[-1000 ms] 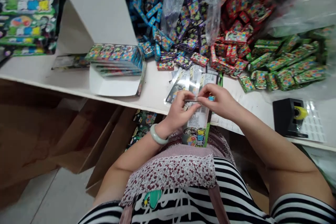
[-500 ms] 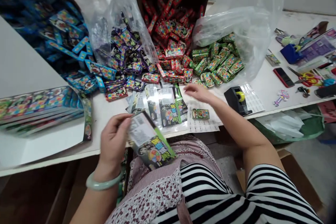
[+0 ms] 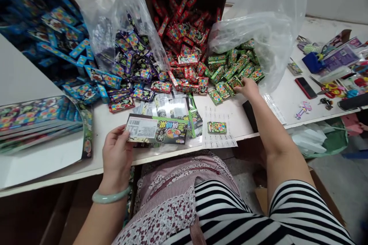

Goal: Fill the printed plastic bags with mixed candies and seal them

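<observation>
Printed pouch point(image 3: 156, 129) was held out level above the near edge of the table point(image 3: 198, 146), in front of several similar pouches point(image 3: 172, 103) laid overlapping on the tabletop; whether it was rested on them could not be told. No bulge could be made out in it, so it was judged to be unfilled. One green packet point(image 3: 217, 127) had been set apart on a label sheet point(image 3: 220, 142), to the right of the pouch. Well to the left, in a white tray point(image 3: 43, 164), a stack of strips point(image 3: 40, 122) printed in several colours was seen, taken to be finished work. Much was judged to be left: large loose heaps of blue packets point(image 3: 82, 57), purple packets point(image 3: 135, 65), red packets point(image 3: 186, 59) and green packets point(image 3: 241, 65) were spread along the back of the table.

By the left hand point(image 3: 117, 153), the barcode end of the pouch was pinched between thumb and fingers. The right hand point(image 3: 248, 89) was stretched to the near edge of the green heap, its fingers drawn narrow and brought against a packet there; whether that packet was firmly gripped could not be told.
</observation>
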The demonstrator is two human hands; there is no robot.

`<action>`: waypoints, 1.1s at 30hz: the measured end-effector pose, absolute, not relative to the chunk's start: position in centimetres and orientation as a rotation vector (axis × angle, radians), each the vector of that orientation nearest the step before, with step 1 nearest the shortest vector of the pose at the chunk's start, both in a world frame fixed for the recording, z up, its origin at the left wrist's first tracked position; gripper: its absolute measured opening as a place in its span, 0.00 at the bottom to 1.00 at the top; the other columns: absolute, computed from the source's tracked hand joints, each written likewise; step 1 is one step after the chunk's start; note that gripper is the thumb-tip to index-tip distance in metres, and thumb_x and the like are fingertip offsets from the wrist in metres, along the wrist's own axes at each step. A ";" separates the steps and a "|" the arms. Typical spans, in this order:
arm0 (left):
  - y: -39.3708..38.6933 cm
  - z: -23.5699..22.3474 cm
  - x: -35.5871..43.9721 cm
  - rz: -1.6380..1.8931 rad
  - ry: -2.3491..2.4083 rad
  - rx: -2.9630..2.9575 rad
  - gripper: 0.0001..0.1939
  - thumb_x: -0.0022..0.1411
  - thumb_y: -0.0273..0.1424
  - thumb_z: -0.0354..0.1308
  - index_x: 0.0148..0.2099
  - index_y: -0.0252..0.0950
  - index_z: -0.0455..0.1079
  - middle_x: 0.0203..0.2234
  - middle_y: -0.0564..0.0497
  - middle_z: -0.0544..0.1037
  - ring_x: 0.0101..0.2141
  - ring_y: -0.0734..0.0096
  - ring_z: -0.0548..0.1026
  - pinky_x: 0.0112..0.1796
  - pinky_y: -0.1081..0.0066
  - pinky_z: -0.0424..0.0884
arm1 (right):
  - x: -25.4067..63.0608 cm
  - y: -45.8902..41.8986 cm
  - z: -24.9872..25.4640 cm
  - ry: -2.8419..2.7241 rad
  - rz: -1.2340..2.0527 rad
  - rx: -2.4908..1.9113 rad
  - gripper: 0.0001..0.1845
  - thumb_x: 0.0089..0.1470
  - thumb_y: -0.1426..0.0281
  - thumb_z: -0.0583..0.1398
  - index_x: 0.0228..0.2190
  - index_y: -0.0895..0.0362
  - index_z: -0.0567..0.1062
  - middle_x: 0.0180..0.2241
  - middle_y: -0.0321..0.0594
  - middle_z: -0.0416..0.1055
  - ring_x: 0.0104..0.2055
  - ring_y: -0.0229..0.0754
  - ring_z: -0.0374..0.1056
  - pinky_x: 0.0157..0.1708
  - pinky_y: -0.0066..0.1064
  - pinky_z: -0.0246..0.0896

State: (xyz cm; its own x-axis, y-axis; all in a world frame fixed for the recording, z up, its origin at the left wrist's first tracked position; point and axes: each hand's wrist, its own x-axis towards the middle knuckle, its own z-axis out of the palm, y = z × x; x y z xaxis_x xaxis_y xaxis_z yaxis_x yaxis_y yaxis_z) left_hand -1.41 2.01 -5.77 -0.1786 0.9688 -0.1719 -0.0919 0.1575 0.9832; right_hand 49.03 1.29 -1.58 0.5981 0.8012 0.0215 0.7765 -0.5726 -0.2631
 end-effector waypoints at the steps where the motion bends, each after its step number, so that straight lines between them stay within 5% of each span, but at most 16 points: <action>1: 2.0 -5.9 -1.6 1.254 1.353 0.921 0.24 0.45 0.41 0.74 0.40 0.39 0.68 0.37 0.53 0.76 0.34 0.70 0.74 0.26 0.74 0.71 | 48.9 1.3 -1.8 -1.288 0.204 -2.489 0.14 0.48 0.62 0.67 0.33 0.58 0.75 0.37 0.45 0.75 0.40 0.48 0.68 0.43 0.37 0.61; 4: 1.9 -6.5 -2.0 1.231 1.358 0.921 0.25 0.45 0.41 0.74 0.42 0.39 0.68 0.34 0.54 0.74 0.32 0.72 0.73 0.27 0.74 0.71 | 47.6 1.2 -2.2 -1.214 0.490 -2.175 0.10 0.50 0.62 0.63 0.28 0.56 0.72 0.29 0.37 0.72 0.34 0.42 0.65 0.37 0.33 0.62; 8: 1.8 -7.2 -2.5 1.200 1.385 1.030 0.29 0.45 0.42 0.72 0.46 0.37 0.67 0.31 0.54 0.73 0.31 0.73 0.73 0.29 0.74 0.71 | 43.2 1.1 -2.4 -1.264 0.783 -1.787 0.11 0.50 0.64 0.60 0.34 0.56 0.75 0.32 0.37 0.74 0.36 0.42 0.68 0.38 0.34 0.66; 15: 0.9 -7.9 -5.1 0.919 1.644 1.455 0.31 0.51 0.48 0.64 0.52 0.36 0.64 0.32 0.53 0.71 0.31 0.70 0.71 0.32 0.69 0.70 | 34.6 2.2 -5.1 -2.128 0.198 -1.506 0.16 0.58 0.75 0.57 0.44 0.50 0.81 0.49 0.46 0.75 0.53 0.50 0.67 0.56 0.48 0.60; 22: 0.3 -5.2 -5.7 0.791 1.624 2.100 0.31 0.61 0.49 0.59 0.60 0.36 0.64 0.50 0.39 0.72 0.49 0.53 0.73 0.46 0.55 0.74 | 34.7 1.3 -6.6 -2.290 0.312 -1.522 0.27 0.61 0.78 0.49 0.57 0.54 0.73 0.60 0.51 0.69 0.61 0.52 0.65 0.59 0.50 0.61; 24: 1.0 -4.3 -4.1 0.656 1.346 2.321 0.35 0.62 0.49 0.60 0.65 0.38 0.59 0.59 0.38 0.69 0.61 0.48 0.66 0.59 0.49 0.67 | 34.5 0.6 -5.8 -2.220 0.323 -1.604 0.26 0.62 0.70 0.54 0.61 0.54 0.69 0.63 0.52 0.66 0.65 0.56 0.60 0.63 0.55 0.56; 28: 2.8 -4.1 -0.4 0.191 1.045 2.506 0.55 0.53 0.50 0.68 0.73 0.39 0.45 0.71 0.36 0.51 0.71 0.35 0.43 0.67 0.38 0.45 | 33.0 0.7 -5.0 -2.265 0.525 -1.809 0.48 0.48 0.60 0.69 0.66 0.53 0.60 0.71 0.52 0.51 0.73 0.66 0.43 0.66 0.64 0.45; 33: 3.8 -4.6 0.5 0.132 1.109 2.531 0.53 0.52 0.45 0.70 0.72 0.37 0.47 0.66 0.34 0.60 0.68 0.34 0.52 0.65 0.35 0.46 | 32.8 1.3 -4.8 -2.169 0.647 -1.689 0.44 0.46 0.65 0.69 0.62 0.59 0.64 0.63 0.56 0.63 0.67 0.61 0.57 0.65 0.55 0.53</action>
State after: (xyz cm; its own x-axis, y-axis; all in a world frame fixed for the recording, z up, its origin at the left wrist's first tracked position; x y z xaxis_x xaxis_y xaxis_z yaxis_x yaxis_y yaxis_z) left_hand 0.48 3.78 -4.62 0.6854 0.7255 -0.0627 0.6904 -0.6201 0.3725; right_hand 32.84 1.33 -4.81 -0.2524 0.9672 -0.0273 0.8242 0.2001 -0.5297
